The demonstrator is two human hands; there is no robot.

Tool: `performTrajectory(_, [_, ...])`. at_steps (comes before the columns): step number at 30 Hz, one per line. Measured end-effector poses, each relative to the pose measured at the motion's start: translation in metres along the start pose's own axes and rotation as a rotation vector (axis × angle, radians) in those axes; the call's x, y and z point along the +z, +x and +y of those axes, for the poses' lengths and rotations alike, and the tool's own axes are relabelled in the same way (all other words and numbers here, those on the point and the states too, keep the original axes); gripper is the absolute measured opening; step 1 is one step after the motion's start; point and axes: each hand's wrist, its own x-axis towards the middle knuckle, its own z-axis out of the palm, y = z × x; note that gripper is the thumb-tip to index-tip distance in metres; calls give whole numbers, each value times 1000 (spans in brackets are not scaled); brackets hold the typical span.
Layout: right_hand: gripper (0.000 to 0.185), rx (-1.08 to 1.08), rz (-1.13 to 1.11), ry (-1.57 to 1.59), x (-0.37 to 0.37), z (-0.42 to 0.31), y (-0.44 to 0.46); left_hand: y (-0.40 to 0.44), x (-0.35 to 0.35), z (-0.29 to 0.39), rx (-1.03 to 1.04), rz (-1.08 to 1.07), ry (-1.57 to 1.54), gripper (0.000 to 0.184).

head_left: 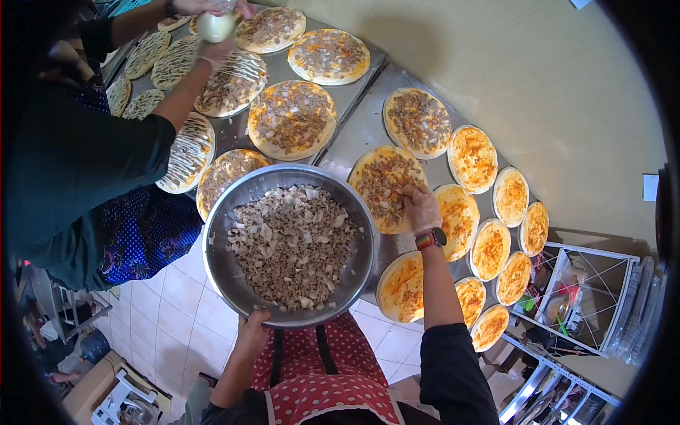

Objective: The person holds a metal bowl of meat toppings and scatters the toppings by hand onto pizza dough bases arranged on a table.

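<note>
A large steel bowl (219,265) of crumbly ground meat mixed with pale chopped pieces (290,244) is tilted toward me. My left hand (253,333), bare, grips its near rim. My right hand (423,210), in a clear glove with a watch at the wrist, reaches over a round flatbread (382,212) covered in meat and orange sauce. Its fingers are extended and touch the topping at the right side of that bread. Just behind it lies another meat-topped flatbread (418,122). Orange-sauced flatbreads without meat, such as this one (457,219), lie right beside my hand.
To the left, a co-worker's arm (188,92) holds a bottle of white sauce (216,27) over breads striped with it. Several topped flatbreads (292,119) cover that metal table. A wall runs along the back right, and a white wire rack (588,297) stands at the right.
</note>
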Motion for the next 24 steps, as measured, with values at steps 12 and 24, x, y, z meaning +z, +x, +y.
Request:
performTrajectory(12, [14,-35,-50,-7,-11,2,-45,1,6,1,-11,-9,38,45])
performTrajectory(24, [14,-106,400,145,-45,-9,-13,-4,28,-3,-16,-21,87,37])
